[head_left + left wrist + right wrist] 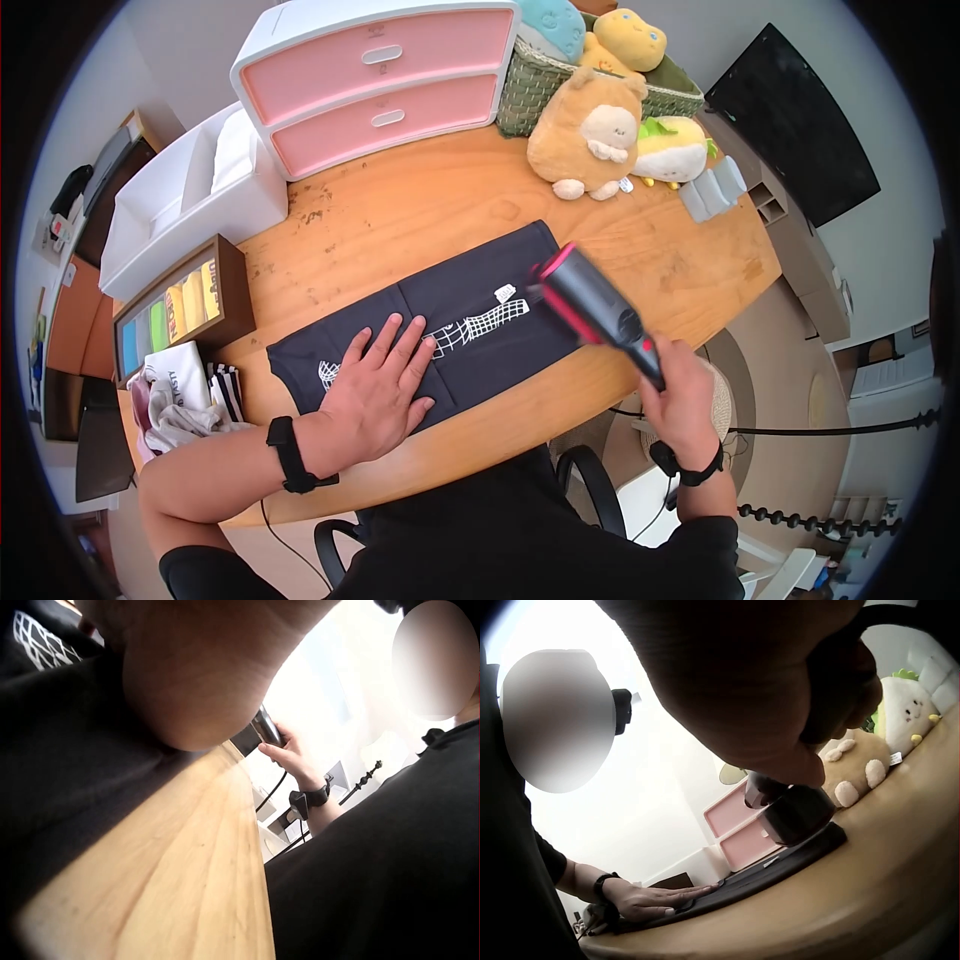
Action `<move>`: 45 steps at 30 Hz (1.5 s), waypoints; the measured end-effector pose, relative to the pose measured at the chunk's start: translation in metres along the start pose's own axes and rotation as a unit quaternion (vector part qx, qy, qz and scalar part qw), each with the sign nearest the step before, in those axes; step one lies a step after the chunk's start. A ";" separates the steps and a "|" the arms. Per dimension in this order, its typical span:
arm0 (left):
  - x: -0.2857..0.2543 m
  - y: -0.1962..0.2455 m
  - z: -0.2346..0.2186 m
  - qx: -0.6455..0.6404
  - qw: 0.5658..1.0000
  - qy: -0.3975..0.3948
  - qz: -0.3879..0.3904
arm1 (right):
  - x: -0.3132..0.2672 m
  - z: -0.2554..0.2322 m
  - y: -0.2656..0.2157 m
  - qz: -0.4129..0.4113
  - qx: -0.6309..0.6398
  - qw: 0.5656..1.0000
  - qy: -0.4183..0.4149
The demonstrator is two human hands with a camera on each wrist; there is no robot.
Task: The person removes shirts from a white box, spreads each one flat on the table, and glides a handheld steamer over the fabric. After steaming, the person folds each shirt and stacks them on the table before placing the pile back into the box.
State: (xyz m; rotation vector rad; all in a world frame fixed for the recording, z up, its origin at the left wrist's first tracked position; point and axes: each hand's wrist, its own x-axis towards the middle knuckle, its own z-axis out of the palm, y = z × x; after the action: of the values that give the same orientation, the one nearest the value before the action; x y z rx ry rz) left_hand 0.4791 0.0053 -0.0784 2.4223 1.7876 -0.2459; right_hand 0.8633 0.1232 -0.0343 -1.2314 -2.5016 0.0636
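I have the left hand (378, 388) flat on folded dark fabric (455, 292) with white grid print, fingers straight, slightly spread, grasping nothing, right hand (680, 398) curled round a rounded black-and-pink tool (597, 300), tilted at the fabric's right end, wood-grain desk (420, 195) beneath.

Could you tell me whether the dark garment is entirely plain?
No, the dark garment bears a white grid-like print on its upward-facing side.
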 end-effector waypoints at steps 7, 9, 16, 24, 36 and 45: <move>0.000 -0.001 0.002 -0.011 1.000 0.016 0.003 | -0.002 0.003 -0.015 -0.055 0.023 0.996 -0.065; 0.000 0.001 -0.002 0.003 1.000 -0.015 -0.007 | -0.004 0.001 0.004 -0.020 -0.001 0.998 -0.052; 0.000 -0.002 0.004 -0.018 0.999 0.027 0.008 | 0.012 -0.006 0.009 0.026 0.022 0.999 0.017; -0.001 -0.001 0.002 -0.024 0.999 0.020 0.005 | 0.045 -0.008 -0.031 -0.090 0.017 0.995 -0.033; -0.001 -0.002 0.004 -0.025 0.999 0.041 0.009 | 0.054 0.022 -0.027 -0.040 -0.011 0.998 -0.043; -0.002 -0.002 0.004 -0.043 0.997 0.069 0.008 | 0.069 0.012 -0.034 -0.033 0.002 0.999 -0.009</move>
State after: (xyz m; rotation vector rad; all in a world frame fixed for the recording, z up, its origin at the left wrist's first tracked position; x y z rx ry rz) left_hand 0.4766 0.0034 -0.0817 2.4467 1.7906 -0.0001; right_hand 0.7951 0.1569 -0.0195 -1.1506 -2.5537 0.0629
